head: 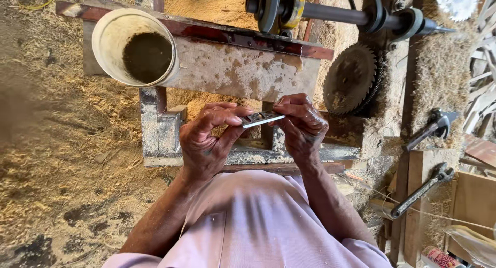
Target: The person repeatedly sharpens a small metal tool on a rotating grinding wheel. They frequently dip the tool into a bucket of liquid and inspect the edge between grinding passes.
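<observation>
A flat, narrow metal blade [261, 118] with small slots is held level in front of my chest. My left hand [209, 139] pinches its left end between thumb and fingers. My right hand [302, 124] grips the right end, fingers curled over the top. Both hands hover above a worn wooden frame [160, 128] caked in sawdust. My lilac shirt [248, 221] fills the bottom of the view.
A white bucket [111, 38] with dark liquid sits on a stained plank [243, 69]. A circular saw blade [351, 79] leans at the right, below a shaft with pulleys [330, 12]. Two hammers [431, 128] [421, 190] lie on boards at far right. Sawdust covers the ground.
</observation>
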